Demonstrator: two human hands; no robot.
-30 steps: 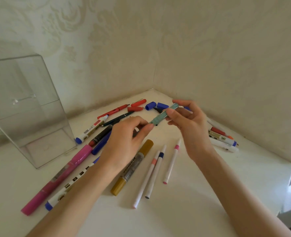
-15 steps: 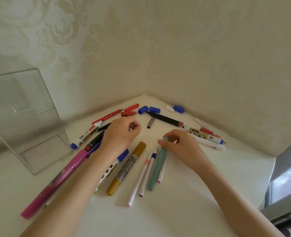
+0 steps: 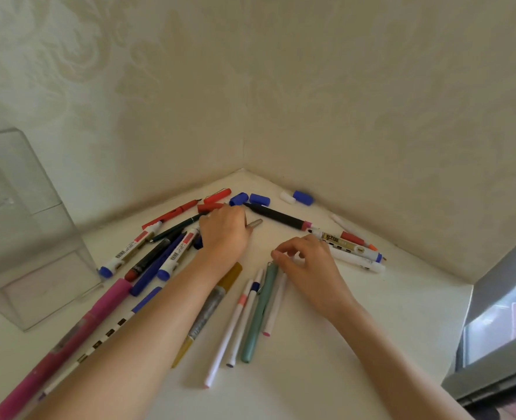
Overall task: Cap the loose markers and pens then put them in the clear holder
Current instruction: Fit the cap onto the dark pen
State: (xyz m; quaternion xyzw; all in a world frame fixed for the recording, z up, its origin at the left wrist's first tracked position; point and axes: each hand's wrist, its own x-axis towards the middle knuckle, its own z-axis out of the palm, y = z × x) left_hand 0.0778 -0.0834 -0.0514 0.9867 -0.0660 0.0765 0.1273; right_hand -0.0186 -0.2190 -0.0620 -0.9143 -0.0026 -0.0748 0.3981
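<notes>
While the green pen [image 3: 261,310] lies on the white shelf [image 3: 311,374], its upper end is met by the curled fingertips of the right hand [image 3: 308,268], whether pinched cannot be told; a grey pen [image 3: 255,223] is grasped by the left hand [image 3: 225,234]; the clear holder [image 3: 23,231] is stood well apart at the left.

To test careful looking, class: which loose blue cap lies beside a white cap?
The blue cap nearest the right wall; the other two lie together beside a red cap.

Bare forearms; bare left hand [image 3: 225,234], right hand [image 3: 311,272].
</notes>
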